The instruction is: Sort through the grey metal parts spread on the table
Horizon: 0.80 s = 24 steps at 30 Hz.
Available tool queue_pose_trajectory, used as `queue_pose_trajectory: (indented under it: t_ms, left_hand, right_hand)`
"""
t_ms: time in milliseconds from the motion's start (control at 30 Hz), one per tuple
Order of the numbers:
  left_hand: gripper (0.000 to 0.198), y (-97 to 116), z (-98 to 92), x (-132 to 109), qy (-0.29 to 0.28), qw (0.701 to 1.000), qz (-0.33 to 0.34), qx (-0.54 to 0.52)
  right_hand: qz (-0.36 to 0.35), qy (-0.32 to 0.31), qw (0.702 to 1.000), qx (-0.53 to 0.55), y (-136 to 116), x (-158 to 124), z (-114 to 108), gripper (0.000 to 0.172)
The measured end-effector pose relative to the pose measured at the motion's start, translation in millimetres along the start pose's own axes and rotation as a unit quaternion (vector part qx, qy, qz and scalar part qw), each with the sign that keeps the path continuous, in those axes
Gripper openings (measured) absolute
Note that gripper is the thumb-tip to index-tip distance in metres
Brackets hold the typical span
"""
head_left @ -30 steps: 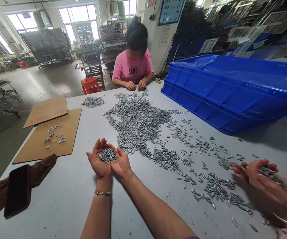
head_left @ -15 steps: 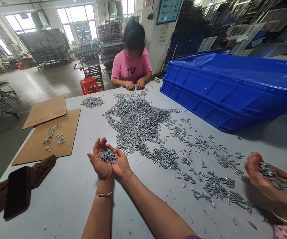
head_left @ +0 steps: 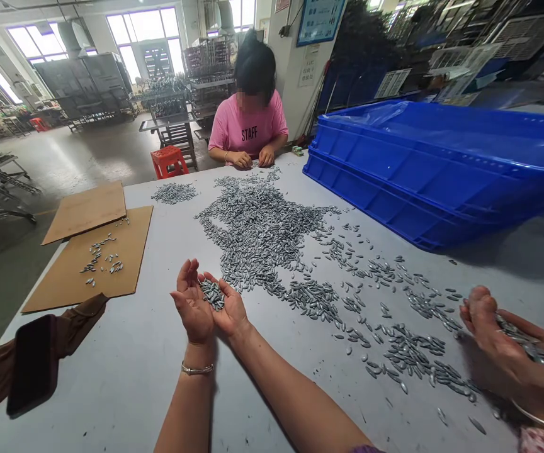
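Note:
My left hand (head_left: 194,307), with a bracelet at the wrist, is tilted with its fingers apart and raised. Its edge presses against my right hand (head_left: 231,311), which is cupped palm up. A small heap of silver, leaf-shaped metal pieces (head_left: 213,294) rests in the right palm, beside the left palm. Just beyond my hands, a big pile of the same pieces (head_left: 262,226) spreads over the white table (head_left: 125,371). Looser pieces (head_left: 408,349) trail toward the right front.
At right, a co-worker's cupped hands (head_left: 512,346) hold similar pieces. A person in a pink shirt (head_left: 249,129) works at the far edge. Stacked blue crates (head_left: 423,170) stand at right. Cardboard sheets (head_left: 125,270), a phone (head_left: 33,365) and brown cloth (head_left: 78,321) lie at left.
The pieces have shifted rightward from my left palm into my right palm, as my left hand tilted. The co-worker's hands at right have turned slightly.

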<state>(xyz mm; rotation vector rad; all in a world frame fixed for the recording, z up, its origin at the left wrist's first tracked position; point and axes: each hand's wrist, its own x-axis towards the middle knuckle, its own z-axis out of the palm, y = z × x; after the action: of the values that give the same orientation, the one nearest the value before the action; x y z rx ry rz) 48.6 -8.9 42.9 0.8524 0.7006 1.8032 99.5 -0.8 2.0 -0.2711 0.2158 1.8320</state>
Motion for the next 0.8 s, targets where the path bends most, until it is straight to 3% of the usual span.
queue_pose_trajectory:
  t_ms: [333,500,600,700,800]
  left_hand:
    - [0.068,2,2.5,-3,-0.001,0.994,0.06,0.088]
    - [0.064,0,-1.6,0,0.026,0.996,0.045,0.077]
    - [0.055,-5,-6.9,5,0.101,0.994,-0.01,0.049]
    - [0.05,-11,-9.8,10,0.173,0.976,-0.133,-0.022]
    - [0.045,-18,-8.7,9,0.195,0.945,-0.242,-0.098]
  right_hand:
    - [0.029,0.011,0.999,0.022,-1,-5,6,0.027]
    - [0.034,0.002,0.999,0.025,-2,-3,1,0.028]
    - [0.028,-0.018,0.999,0.015,-8,-4,1,0.03]
    - [-0.007,-0.036,0.999,-0.022,-16,-9,7,0.03]
    - [-0.064,-0.038,0.994,-0.075,-23,-15,13,0.029]
